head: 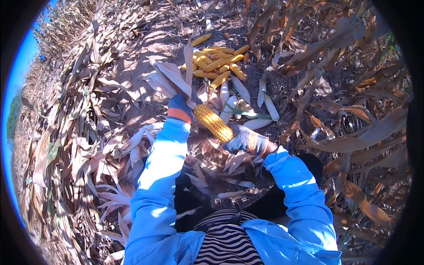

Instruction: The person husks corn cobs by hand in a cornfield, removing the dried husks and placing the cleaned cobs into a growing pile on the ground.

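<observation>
Between my two gloved hands is a bare yellow ear of corn (213,123), slanting down to the right. My left hand (180,107), in a dark glove with an orange cuff, grips the pale dry husk (172,79) at the upper end of the ear. The husk leaves are peeled back and stick up past that hand. My right hand (243,139), in a grey glove with a striped cuff, closes on the lower end of the ear. Its fingertips are partly hidden.
Beyond my hands lies a pile of husked yellow corn ears (215,63). Several ears still in pale husks (271,107) rest nearer, on the right. Loose husks (232,162) litter the ground before me. Dry cornstalks (69,132) are heaped left, and more dry corn leaves (361,132) crowd the right.
</observation>
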Demonstrator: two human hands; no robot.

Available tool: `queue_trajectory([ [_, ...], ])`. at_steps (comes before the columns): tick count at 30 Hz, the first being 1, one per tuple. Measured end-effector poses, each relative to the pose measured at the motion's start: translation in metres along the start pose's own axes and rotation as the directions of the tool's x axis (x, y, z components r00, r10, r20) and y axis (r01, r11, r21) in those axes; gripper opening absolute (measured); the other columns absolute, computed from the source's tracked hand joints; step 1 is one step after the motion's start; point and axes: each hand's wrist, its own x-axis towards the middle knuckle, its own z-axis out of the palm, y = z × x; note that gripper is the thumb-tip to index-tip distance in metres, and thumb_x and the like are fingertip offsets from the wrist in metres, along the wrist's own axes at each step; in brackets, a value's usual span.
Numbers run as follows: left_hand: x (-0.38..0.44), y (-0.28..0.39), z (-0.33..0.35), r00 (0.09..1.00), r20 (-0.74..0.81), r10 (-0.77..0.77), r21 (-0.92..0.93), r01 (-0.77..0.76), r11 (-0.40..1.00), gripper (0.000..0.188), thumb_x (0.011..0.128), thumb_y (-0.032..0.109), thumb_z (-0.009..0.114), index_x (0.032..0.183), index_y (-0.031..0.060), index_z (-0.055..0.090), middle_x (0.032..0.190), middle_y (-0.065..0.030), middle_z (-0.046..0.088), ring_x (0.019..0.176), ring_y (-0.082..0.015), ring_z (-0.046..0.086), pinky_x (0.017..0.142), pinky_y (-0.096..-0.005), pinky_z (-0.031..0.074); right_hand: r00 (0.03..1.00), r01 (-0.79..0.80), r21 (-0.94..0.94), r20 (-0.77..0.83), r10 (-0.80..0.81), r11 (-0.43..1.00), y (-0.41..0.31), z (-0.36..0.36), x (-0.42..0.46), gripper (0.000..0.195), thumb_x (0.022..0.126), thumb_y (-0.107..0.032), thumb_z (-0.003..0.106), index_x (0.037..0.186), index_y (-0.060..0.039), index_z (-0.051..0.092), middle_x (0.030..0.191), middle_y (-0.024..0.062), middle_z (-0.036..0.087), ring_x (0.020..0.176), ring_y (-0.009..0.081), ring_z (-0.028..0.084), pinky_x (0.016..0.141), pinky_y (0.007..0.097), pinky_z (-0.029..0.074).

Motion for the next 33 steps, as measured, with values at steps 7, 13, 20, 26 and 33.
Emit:
queue_trajectory([
  [7,-0.002,0.003,-0.002,0.980,-0.124,0.157,-0.003,-0.158,0.987,0.015,0.089,0.017,0.049,0.086,0.0030,0.054,0.065,-0.0062,0.051,0.058,-0.0207,0.053,0.054,-0.0367,0.047,0.985,0.036,-0.108,-0.167,-0.054,0.993,0.007,0.013,0.019,0.063,0.070,-0.027,0.077,0.121,-0.0010,0.050,0.095,0.0051,0.061,0.074,0.0091,0.056,0.062,0.0250,0.048],
  [13,-0.009,0.009,0.013,0.938,-0.221,0.267,0.129,-0.243,0.961,0.029,0.093,0.030,0.040,0.076,0.0084,0.046,0.057,-0.0007,0.037,0.051,-0.0169,0.038,0.054,-0.0319,0.035,0.977,0.110,0.128,-0.195,-0.083,0.986,0.024,0.053,0.032,0.047,0.069,-0.034,0.075,0.100,-0.0028,0.059,0.077,0.0031,0.061,0.068,0.0100,0.056,0.058,0.0263,0.046],
  [20,-0.014,0.013,0.021,0.965,-0.186,0.182,-0.184,-0.217,0.959,0.023,0.095,0.022,0.037,0.077,0.0080,0.042,0.056,0.0004,0.032,0.050,-0.0138,0.032,0.054,-0.0295,0.031,0.993,0.100,0.610,-0.113,-0.038,0.786,0.036,0.075,0.032,0.037,0.072,-0.024,0.072,0.098,-0.0022,0.057,0.081,0.0025,0.059,0.068,0.0100,0.056,0.060,0.0242,0.046],
  [26,-0.012,0.017,0.009,0.990,-0.124,0.069,-0.376,-0.111,0.920,0.019,0.096,0.019,0.038,0.081,0.0085,0.045,0.055,0.0015,0.033,0.048,-0.0124,0.032,0.054,-0.0299,0.032,0.987,0.155,0.721,-0.078,-0.143,0.675,0.038,0.082,0.029,0.025,0.080,-0.023,0.061,0.083,0.0004,0.055,0.058,0.0074,0.053,0.044,0.0153,0.050,0.039,0.0267,0.039],
  [33,0.002,0.017,-0.018,0.912,0.404,-0.068,-0.543,0.299,0.784,0.023,0.093,0.028,0.039,0.076,0.0133,0.042,0.057,0.0049,0.031,0.049,-0.0111,0.030,0.050,-0.0300,0.029,0.975,0.027,0.925,0.059,-0.216,0.378,0.040,0.083,0.012,0.045,0.079,-0.028,0.063,0.109,0.0030,0.050,0.067,0.0127,0.058,0.045,0.0180,0.052,0.041,0.0272,0.042],
])
